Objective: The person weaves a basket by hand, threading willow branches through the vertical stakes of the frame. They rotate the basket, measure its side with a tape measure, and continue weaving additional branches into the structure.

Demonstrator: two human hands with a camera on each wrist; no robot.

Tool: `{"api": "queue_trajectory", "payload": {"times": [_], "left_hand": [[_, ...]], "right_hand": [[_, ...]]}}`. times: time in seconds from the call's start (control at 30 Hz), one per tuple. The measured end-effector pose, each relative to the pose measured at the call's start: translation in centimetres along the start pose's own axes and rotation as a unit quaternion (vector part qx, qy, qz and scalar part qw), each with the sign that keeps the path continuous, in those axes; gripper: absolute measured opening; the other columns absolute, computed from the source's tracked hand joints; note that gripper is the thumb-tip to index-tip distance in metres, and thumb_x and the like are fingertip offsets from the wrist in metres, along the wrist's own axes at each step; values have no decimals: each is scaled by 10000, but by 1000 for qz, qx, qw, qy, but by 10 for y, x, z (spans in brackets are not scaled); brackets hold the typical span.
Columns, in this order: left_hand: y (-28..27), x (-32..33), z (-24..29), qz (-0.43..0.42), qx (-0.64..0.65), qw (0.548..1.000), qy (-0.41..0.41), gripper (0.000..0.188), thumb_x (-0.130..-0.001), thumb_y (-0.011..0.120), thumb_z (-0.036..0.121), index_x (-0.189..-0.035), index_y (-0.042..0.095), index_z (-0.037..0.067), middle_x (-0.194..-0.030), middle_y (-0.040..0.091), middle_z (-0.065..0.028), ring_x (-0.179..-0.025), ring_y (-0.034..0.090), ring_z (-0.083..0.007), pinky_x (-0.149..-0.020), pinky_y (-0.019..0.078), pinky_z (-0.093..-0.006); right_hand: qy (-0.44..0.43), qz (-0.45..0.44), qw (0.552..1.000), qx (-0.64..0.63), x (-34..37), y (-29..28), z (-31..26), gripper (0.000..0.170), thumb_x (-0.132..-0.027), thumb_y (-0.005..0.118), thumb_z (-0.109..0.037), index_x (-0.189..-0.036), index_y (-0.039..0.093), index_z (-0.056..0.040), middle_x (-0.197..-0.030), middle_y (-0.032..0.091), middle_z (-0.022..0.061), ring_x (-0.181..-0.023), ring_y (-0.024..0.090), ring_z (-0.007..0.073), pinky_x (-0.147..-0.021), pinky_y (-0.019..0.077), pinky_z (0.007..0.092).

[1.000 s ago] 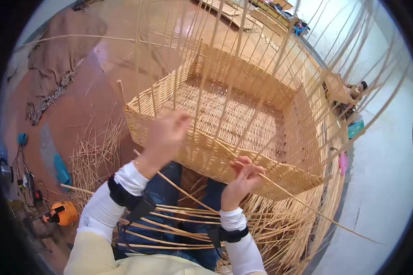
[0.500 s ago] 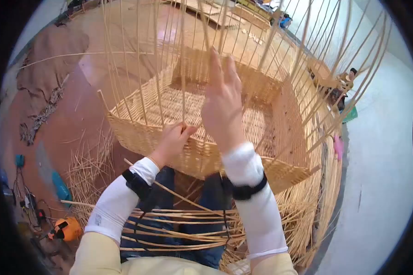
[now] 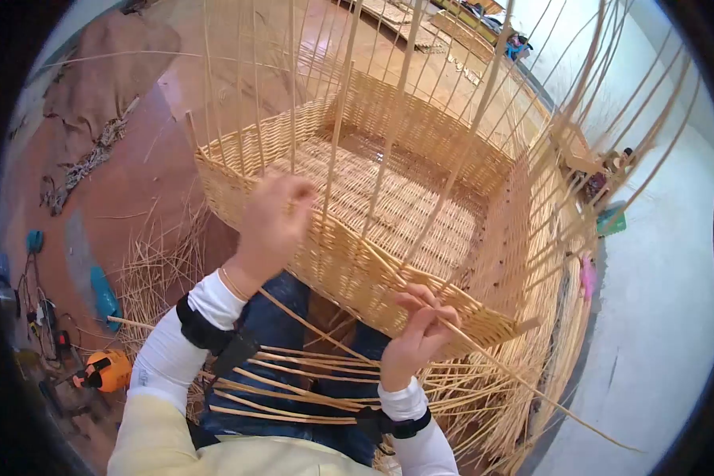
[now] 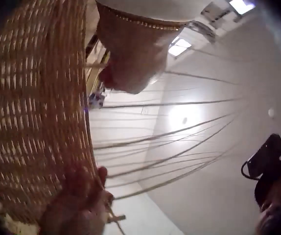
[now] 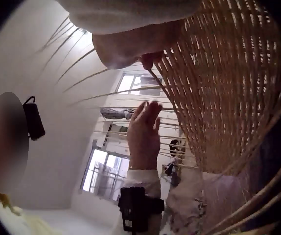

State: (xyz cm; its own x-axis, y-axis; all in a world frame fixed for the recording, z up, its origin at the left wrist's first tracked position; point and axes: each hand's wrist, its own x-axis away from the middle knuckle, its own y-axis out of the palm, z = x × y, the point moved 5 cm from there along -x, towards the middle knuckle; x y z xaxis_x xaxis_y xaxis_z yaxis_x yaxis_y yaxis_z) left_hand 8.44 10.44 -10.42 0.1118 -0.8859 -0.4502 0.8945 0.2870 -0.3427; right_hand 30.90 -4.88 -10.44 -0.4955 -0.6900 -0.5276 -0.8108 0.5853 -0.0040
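A rectangular wicker basket [image 3: 349, 274] with tall upright stakes [image 3: 393, 119] stands before the person, its near wall over the knees. My right hand [image 3: 420, 341] pinches a long thin willow rod [image 3: 531, 389] at the near rim, right of the middle; the rod's free end trails to the lower right. My left hand [image 3: 274, 226], blurred, is raised in front of the rim farther left. In the right wrist view the left hand [image 5: 144, 134] shows fingers fairly straight with nothing between them. The left wrist view has the right hand [image 4: 81, 208] at the basket's edge.
Several loose rods [image 3: 293, 416] lie across the lap. A large heap of rods [image 3: 523, 397] spreads along the right. An orange tool [image 3: 111, 370] and a teal object [image 3: 103, 293] sit at left, a brown cloth [image 3: 107, 71] farther back. Another person [image 3: 611, 163] is by the far-right wall.
Half a second ago the right hand was raised among the stakes while the left gripped at the near rim. Now the right hand is back low pinching the rod, and the left has come off the rim.
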Motion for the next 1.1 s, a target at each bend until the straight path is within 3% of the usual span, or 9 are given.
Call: {"api": "queue_trajectory", "payload": {"times": [0.07,0.23,0.47,0.53,0.63,0.77,0.87,1.07,1.1], "left_hand": [[51,19,30,-290,113,943,119,292,-909,656,242,-1109,607,35,-979,653,-95,-930,607,-234,-888,430,-364],[88,25,21,-384,92,915,84,313,-890,633,428,-922,701,124,-871,667,-76,-913,583,-261,-937,311,-422],[85,24,11,-319,73,945,-16,400,-894,610,448,-842,712,65,-758,648,-68,-794,593,-209,-796,373,-370],[84,13,7,-309,81,947,-22,418,-880,585,505,-821,724,115,-773,674,-61,-806,623,-244,-865,334,-413],[80,13,13,-368,42,929,-18,424,-870,585,512,-851,728,114,-795,695,-79,-814,643,-264,-861,383,-407],[64,15,43,-376,-59,925,6,380,-877,606,454,-877,713,88,-842,698,-99,-828,642,-286,-815,433,-430],[44,21,99,-165,-187,949,192,304,-882,655,289,-944,676,-8,-834,672,-147,-743,643,-305,-675,494,-367],[130,56,132,-315,190,907,203,209,-891,654,223,-900,621,17,-781,632,-113,-739,611,-295,-697,492,-368],[130,56,133,-353,191,904,147,218,-895,652,225,-897,616,11,-774,632,-110,-729,608,-291,-682,489,-367]], "right_hand": [[128,13,989,-73,9,-6,2,149,-1055,357,-181,-1183,373,-107,-1060,614,164,-915,645,233,-810,536,345],[57,48,990,117,-25,-46,-37,137,-1015,413,-48,-1151,425,-46,-1042,609,151,-836,612,186,-766,513,320],[-434,-17,768,470,-150,108,-103,271,-908,534,8,-1178,558,11,-1047,595,102,-921,619,199,-822,490,315],[-76,-78,987,115,-143,69,-106,304,-889,529,35,-1192,551,13,-977,612,100,-874,625,199,-799,506,335],[-215,0,927,306,-70,-34,-74,312,-1034,395,-143,-1318,344,-24,-891,613,102,-799,626,166,-808,539,332],[-114,97,988,30,-21,-69,-54,332,-1061,320,-263,-1311,283,-47,-957,634,144,-774,623,202,-822,543,378],[-45,140,988,57,-17,-97,-41,256,-1062,350,-261,-1213,373,-55,-1049,639,166,-802,606,199,-812,514,381],[29,206,970,129,-24,-142,-47,165,-1016,482,-180,-1108,488,-43,-1069,553,105,-960,529,164,-861,427,302],[-92,112,885,443,-30,-149,-49,196,-986,537,-145,-1133,479,-29,-1066,497,83,-1004,500,169,-898,413,320]]}}
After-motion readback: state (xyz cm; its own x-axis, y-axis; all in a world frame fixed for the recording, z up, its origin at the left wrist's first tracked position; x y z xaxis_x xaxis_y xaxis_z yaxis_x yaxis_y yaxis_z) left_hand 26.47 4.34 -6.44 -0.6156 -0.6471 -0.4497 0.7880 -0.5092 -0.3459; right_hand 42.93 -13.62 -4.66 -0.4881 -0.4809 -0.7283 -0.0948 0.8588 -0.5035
